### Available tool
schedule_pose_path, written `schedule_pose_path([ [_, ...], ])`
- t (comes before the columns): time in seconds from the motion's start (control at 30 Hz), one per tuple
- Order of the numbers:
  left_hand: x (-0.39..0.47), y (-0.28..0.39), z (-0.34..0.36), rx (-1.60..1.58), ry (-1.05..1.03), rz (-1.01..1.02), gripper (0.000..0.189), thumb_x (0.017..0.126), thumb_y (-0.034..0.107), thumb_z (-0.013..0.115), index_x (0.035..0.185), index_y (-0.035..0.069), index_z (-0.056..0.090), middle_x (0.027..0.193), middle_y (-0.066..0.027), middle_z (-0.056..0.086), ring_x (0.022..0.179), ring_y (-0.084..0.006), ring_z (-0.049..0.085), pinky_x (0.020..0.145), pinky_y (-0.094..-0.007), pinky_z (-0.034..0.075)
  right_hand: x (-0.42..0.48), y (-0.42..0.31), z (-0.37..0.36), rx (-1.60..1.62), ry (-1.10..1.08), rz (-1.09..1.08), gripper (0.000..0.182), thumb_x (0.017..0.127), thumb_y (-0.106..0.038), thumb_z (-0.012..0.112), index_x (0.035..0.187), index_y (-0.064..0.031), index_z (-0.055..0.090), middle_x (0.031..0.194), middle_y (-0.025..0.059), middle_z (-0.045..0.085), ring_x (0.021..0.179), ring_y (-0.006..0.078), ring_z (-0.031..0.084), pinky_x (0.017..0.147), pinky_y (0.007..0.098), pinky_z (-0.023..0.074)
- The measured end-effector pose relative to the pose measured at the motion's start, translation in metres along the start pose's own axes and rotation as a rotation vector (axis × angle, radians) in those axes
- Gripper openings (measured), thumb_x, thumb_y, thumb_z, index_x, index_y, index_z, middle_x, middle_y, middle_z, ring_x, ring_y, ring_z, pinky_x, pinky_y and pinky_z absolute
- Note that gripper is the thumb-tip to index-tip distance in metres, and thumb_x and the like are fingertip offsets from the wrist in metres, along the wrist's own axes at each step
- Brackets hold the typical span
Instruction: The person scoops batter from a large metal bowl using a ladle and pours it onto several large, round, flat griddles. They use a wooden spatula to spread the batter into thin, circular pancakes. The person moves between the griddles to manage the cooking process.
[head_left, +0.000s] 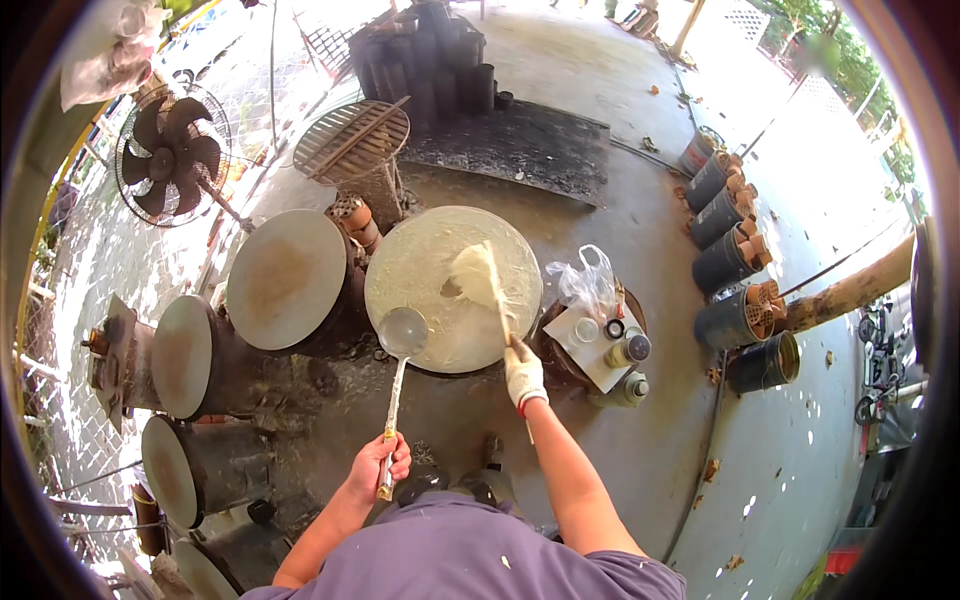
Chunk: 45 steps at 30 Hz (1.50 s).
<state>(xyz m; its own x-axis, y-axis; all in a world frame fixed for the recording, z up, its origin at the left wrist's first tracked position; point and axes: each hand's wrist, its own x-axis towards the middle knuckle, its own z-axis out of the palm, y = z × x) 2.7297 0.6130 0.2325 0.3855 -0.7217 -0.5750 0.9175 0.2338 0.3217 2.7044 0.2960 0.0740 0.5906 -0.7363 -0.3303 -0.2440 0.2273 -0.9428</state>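
Observation:
My bare left hand is closed around the handle of a metal ladle. The ladle's round bowl is over the lower left part of a large round vessel or pan holding pale yellowish stuff; whether it touches is unclear. On my right hand is a white knitted glove with a red cuff. It grips a long thin stick, which reaches over the vessel's right half, beside a heap of pale batter-like stuff with a dark spot at its left. Vapour seems to blur the surface.
Several drum stoves with round plates stand left. A small stand at right bears a white board, jars and a clear plastic bag. Beyond are a slatted round rack, a fan, a blackened sheet and buckets of perforated briquettes.

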Motion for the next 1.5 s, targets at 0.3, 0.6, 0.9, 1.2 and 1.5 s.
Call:
schedule_pose_path([
  [0.3,-0.009,-0.018,0.020,0.041,0.054,0.017,0.010,0.099,0.017,0.047,0.101,0.007,0.048,0.068,-0.0014,0.042,0.049,-0.0102,0.040,0.044,-0.0254,0.036,0.052,-0.028,-0.009,-0.013,-0.205,0.003,0.035,0.091,-0.013,0.057,0.124,-0.0019,0.061,0.095,0.0040,0.068,0.079,0.0106,0.059,0.072,0.0215,0.0465],
  [0.6,0.002,0.026,0.025,0.163,0.185,0.144,0.012,0.096,0.016,0.053,0.091,0.010,0.044,0.062,0.0013,0.039,0.041,-0.0069,0.036,0.036,-0.0228,0.033,0.044,-0.072,-0.005,0.042,-0.218,0.171,0.035,0.091,-0.020,0.058,0.123,-0.0078,0.064,0.065,-0.0037,0.052,0.051,0.0064,0.042,0.048,0.0214,0.0344],
  [0.9,0.070,0.011,0.020,0.832,0.635,0.228,0.015,0.089,0.013,0.055,0.092,0.005,0.043,0.059,-0.0017,0.044,0.037,-0.0118,0.042,0.032,-0.0309,0.036,-0.074,-0.028,-0.046,0.279,-0.269,0.547,0.041,0.096,-0.027,0.052,0.136,-0.0168,0.050,0.069,0.0019,0.054,0.043,0.0082,0.038,0.038,0.0242,0.0292],
  [1.2,0.065,0.047,0.055,-0.120,0.072,-0.116,0.011,0.095,0.010,0.050,0.086,0.007,0.043,0.060,0.0013,0.039,0.039,-0.0071,0.036,0.036,-0.0244,0.036,-0.108,-0.034,0.002,0.331,-0.399,0.538,0.036,0.096,-0.020,0.053,0.132,-0.0153,0.052,0.068,0.0018,0.053,0.044,0.0080,0.036,0.039,0.0240,0.0284],
  [1.5,0.004,0.068,0.090,0.019,0.085,0.068,0.011,0.099,0.013,0.046,0.089,0.008,0.046,0.062,0.0036,0.038,0.042,-0.0023,0.035,0.035,-0.0186,0.031,-0.076,-0.008,-0.008,-0.182,-0.319,0.077,0.044,0.092,-0.012,0.058,0.135,-0.0040,0.052,0.125,0.0132,0.062,0.117,0.0158,0.055,0.102,0.0243,0.0370],
])
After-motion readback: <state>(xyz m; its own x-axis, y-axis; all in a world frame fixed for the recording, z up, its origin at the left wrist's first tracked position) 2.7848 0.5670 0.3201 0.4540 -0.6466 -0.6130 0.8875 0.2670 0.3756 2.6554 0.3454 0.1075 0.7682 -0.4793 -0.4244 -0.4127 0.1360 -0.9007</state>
